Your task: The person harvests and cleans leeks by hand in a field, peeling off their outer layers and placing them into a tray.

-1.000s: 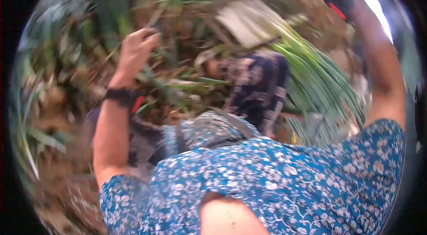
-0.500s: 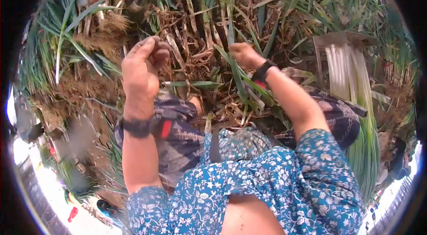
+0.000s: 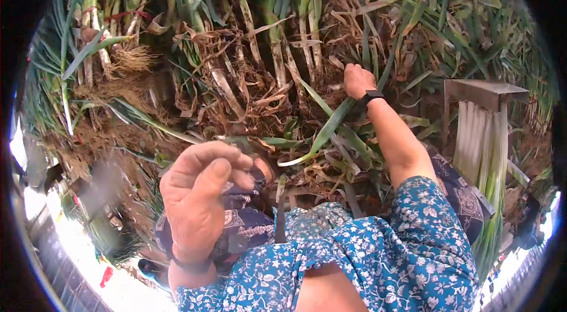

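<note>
Since a moment ago the right hand (image 3: 358,80) has reached farther forward, closed among upright leek stalks (image 3: 277,58) just left of it, while the left hand (image 3: 198,194), loosely curled and empty, hangs nearer the body.

left hand (image 3: 198,206) drawn back, right hand (image 3: 358,80) reached further
</note>
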### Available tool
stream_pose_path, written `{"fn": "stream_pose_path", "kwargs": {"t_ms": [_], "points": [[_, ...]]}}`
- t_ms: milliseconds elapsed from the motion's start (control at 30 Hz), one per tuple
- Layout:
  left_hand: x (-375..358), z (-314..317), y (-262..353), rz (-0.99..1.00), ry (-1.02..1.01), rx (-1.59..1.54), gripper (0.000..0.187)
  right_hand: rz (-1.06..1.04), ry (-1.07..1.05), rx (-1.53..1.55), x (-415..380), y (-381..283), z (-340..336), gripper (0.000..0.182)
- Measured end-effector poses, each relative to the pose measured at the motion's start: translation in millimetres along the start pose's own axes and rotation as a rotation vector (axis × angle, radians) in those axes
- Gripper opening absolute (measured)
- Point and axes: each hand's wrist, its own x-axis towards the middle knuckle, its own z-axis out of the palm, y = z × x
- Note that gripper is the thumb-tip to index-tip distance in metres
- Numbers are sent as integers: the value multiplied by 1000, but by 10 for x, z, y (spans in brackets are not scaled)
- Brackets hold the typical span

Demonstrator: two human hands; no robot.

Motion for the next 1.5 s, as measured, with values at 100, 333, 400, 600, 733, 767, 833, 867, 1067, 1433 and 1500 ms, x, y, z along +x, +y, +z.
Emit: {"fn": "stream_pose_path", "kwargs": {"t_ms": [100, 333, 400, 600, 733, 767, 833, 867, 1067, 1433, 1500], "points": [[-9, 6, -6, -9, -63, 9, 19, -60, 92, 177, 227, -241, 11, 27], [1, 35, 6, -30, -95, -15, 17, 278, 218, 421, 812, -840, 309, 44], [8, 33, -37, -21, -89, -9, 17, 209, 30, 621, 838, -750, 246, 32], [8, -16, -63, -29, -120, 41, 17, -631, 0, 1377, -435, -790, -233, 17], [76, 38, -128, 55, -142, 100, 15, 319, -40, 1480, -550, -574, 163, 11], [131, -10, -176, 82, -193, 124, 18, 288, 286, 1288, -325, -474, 515, 17], [140, 30, -239, 136, -215, 125, 17, 164, 437, 1384, -872, -740, -383, 19], [158, 49, -268, 146, -227, 128, 17, 160, 470, 1394, -1016, -808, -590, 21], [477, 149, -509, 299, -301, 220, 15, 52, 877, 858, -1516, -833, -819, 22], [458, 313, -422, 291, -371, -82, 37, -266, 810, 1100, -2278, -1034, -1186, 18], [468, 255, -413, 343, -414, -168, 36, -276, 806, 1014, -2405, -1125, -934, 20]]}}
